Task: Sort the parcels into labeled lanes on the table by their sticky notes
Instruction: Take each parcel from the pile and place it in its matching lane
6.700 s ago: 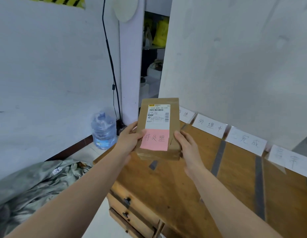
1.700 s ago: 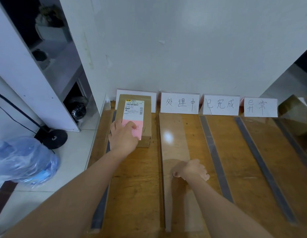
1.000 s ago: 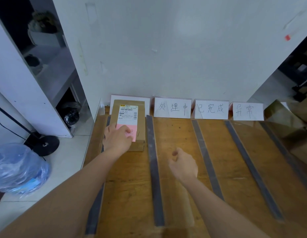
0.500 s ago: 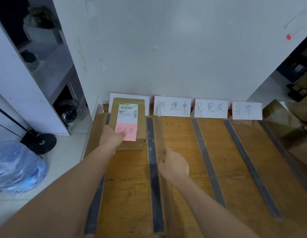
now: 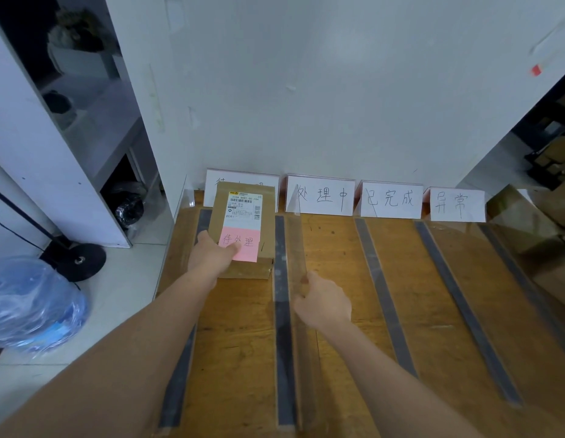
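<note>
The parcel point(image 5: 241, 216) lies in the leftmost of 4 lanes, against its label card point(image 5: 211, 184), which it partly hides. The left hand point(image 5: 211, 257) rests on its near corner, thumb over the pink sticky note point(image 5: 247, 245); whether the fingers curl under the edge cannot be told. The right hand point(image 5: 322, 303) pinches a clear divider point(image 5: 295, 245) standing beside the grey tape point(image 5: 280, 311). If the divider tilts or slips, it may knock the parcel askew.

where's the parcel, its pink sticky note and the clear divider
parcel point(image 5: 243, 210), head view, on its white shipping label
pink sticky note point(image 5: 249, 252), head view, on its lower right part
clear divider point(image 5: 294, 241), head view, on the pane's far half
</note>
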Motion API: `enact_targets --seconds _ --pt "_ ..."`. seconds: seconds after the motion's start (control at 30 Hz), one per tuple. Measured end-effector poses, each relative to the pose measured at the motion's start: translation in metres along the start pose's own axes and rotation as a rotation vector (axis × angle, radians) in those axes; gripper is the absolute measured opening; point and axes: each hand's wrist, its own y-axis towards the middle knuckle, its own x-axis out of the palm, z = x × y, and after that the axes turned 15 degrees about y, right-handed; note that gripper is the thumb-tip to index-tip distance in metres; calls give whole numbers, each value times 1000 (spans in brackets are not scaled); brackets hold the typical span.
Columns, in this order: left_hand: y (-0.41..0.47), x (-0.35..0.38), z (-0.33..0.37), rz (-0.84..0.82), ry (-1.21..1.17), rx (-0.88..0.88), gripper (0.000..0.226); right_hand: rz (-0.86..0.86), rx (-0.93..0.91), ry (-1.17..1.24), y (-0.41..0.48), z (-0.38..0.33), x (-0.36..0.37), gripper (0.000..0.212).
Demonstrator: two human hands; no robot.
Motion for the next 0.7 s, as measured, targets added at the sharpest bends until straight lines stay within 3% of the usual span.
enact_targets --seconds 0.33,0.4,0.5,0.6,0.7 --pt "3 3 -2 -17 82 -21 70 132 -39 49 6 0 -2 60" --pt "3 3 -2 -19 84 -28 74 258 -169 27 8 -4 -2 61" --pt "3 4 -3 -18 91 -23 74 371 -421 56 12 -18 2 46" --pt "4 3 -4 -19 112 -11 70 265 -502 11 16 -36 11 40" --pt "5 2 -6 -19 123 2 66 112 -368 61 25 -48 24 49"
